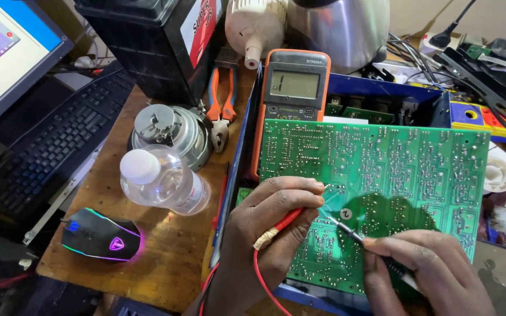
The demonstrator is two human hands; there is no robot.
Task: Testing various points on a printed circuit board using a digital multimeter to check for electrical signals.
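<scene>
Hands [346, 251] probing circuit board [405, 169], multimeter [294, 88] behind (bottle [162, 181] leftward)

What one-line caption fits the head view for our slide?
Two hands, left hand with red probe, right hand with black probe, touch a green board.

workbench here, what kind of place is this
Likely an electronics repair bench: both hands, left hand and right hand, hold probes on a green circuit board, beside an orange multimeter and pliers.

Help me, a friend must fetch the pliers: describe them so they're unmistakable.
Start at the orange multimeter leaning behind the green circuit board. Just left of it, on the wooden bench, lie the pliers, the only tool with orange handles.
</scene>
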